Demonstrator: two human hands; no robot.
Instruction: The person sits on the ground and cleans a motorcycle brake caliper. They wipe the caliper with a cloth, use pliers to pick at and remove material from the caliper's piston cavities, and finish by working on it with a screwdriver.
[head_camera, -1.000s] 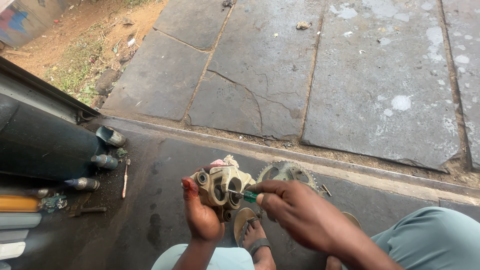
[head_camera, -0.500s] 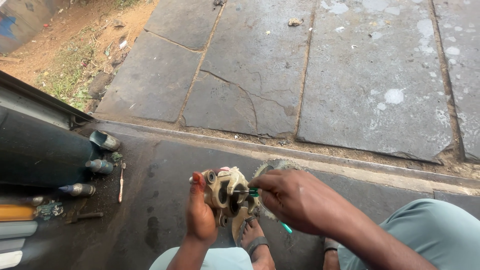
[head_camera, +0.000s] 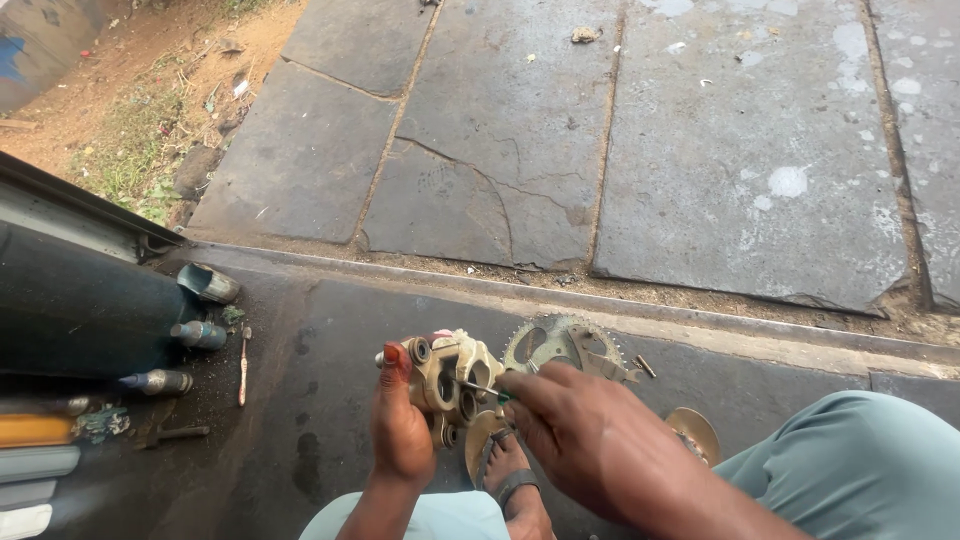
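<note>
Only one view is given, taken from a camera worn on the person's head. It is aimed steeply down and a little forward. The left hand and right hand are seen close up near the bottom edge. The dark floor is seen nearby, and the stone slabs are seen farther off at the top.

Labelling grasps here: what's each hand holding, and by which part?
Left hand grips the tan metal brake caliper by its left side. Right hand pinches a thin green-handled tool at its handle, tip at the caliper.
</note>
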